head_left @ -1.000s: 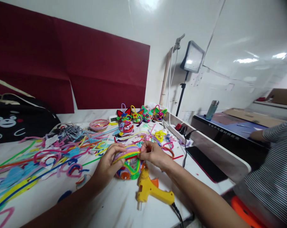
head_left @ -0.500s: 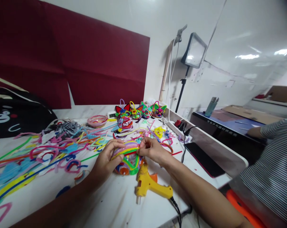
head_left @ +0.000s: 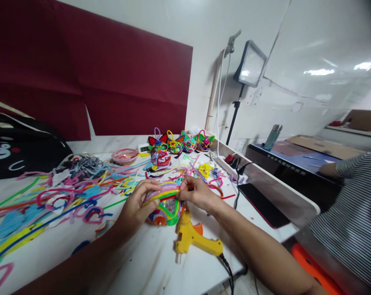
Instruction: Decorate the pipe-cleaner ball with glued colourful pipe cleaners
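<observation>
A rounded craft piece wrapped in bands of coloured pipe cleaners [head_left: 170, 209] rests on the white table between my hands. Its upper part carries purple, pink, yellow and green rows, with a red strip below them. My left hand [head_left: 141, 203] grips its left side, thumb in front and fingers over the top. At its upper right edge, my right hand [head_left: 196, 192] pinches the end of the pipe-cleaner rows between thumb and fingers. A yellow hot glue gun [head_left: 191, 239] lies just in front of the piece, its nozzle close under my right hand.
Loose pipe cleaners [head_left: 59, 196] cover the table's left side. Several finished cat-face ornaments [head_left: 175, 143] stand at the back by a pink bowl [head_left: 125, 156]. A black phone-like slab [head_left: 263, 205] and a power strip [head_left: 234, 164] lie right. A person in a striped shirt [head_left: 351, 205] is beyond.
Both hands keep nearly the same hold on the craft piece. The view has shifted very slightly; the glue gun stays where it was.
</observation>
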### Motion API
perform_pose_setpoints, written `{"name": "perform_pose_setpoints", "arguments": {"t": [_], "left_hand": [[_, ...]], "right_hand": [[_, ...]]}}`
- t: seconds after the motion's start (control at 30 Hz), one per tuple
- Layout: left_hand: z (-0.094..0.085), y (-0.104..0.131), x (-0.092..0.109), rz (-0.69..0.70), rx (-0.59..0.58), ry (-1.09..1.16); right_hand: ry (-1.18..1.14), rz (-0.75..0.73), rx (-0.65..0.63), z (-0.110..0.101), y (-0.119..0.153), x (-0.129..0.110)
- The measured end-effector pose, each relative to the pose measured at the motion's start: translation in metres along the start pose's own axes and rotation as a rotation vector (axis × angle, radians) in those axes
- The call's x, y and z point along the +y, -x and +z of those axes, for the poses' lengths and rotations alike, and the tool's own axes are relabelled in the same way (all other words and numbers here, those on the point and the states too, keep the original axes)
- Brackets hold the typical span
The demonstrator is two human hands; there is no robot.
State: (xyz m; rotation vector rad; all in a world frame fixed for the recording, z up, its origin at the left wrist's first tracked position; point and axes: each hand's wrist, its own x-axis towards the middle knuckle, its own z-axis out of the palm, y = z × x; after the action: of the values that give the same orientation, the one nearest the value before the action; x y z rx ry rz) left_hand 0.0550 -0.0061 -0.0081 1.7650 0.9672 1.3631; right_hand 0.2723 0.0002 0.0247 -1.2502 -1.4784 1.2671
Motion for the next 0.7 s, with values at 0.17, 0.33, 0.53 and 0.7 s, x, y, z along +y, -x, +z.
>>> {"name": "perform_pose_setpoints", "arguments": {"t": [0.17, 0.33, 0.53, 0.7], "left_hand": [[-0.0006, 0.0002, 0.0002, 0.001, -0.007, 0.033], [-0.0002, 0.0023, 0.0006, 0.009, -0.010, 0.037], [-0.0006, 0.0020, -0.0058, -0.057, -0.059, 0.076], [-0.0069, -0.0047, -0.0011, 0.032, -0.049, -0.071]], "right_hand": [[0.008, -0.005, 0.001, -0.0008, 0.0009, -0.0011], [0.002, -0.004, -0.003, -0.0005, 0.0000, -0.0011], [-0.016, 0.010, -0.001, 0.0018, 0.0004, -0.0029], [-0.025, 0.011, 0.005, 0.0044, 0.0010, -0.0054]]}}
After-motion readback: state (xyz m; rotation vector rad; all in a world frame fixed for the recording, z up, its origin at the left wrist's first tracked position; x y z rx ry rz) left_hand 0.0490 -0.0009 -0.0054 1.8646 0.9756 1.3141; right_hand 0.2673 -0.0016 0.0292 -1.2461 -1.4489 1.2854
